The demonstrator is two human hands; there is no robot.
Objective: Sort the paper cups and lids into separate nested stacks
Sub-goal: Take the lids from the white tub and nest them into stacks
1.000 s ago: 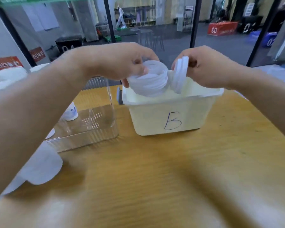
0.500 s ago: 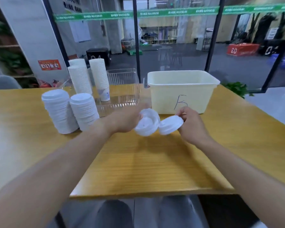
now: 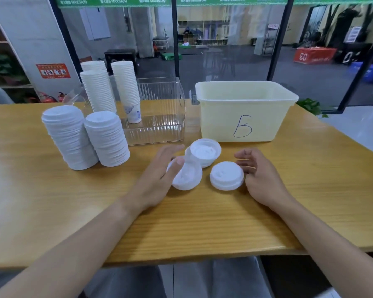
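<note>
Three loose clusters of white lids lie on the wooden table in front of the bins: a tilted lid (image 3: 186, 176) under my left thumb, an upturned lid group (image 3: 205, 152) just behind it, and a single lid (image 3: 226, 175) lying flat to the right. My left hand (image 3: 159, 175) has straight fingers, and only its thumb touches the tilted lid. Right of the single lid, my right hand (image 3: 258, 175) rests with loosely curled fingers and holds nothing. Two nested lid stacks (image 3: 67, 136) (image 3: 107, 139) stand at the left. Tall cup stacks (image 3: 98, 89) (image 3: 126, 87) rise behind them.
A cream bin marked B (image 3: 243, 117) stands behind the loose lids on the right. A clear plastic container (image 3: 159, 125) sits between it and the cup stacks. The table's near edge (image 3: 202, 257) runs below my forearms.
Both hands came down from the bin with lids, set them on the table and let go. The camera pulled back and now takes in the whole table.
</note>
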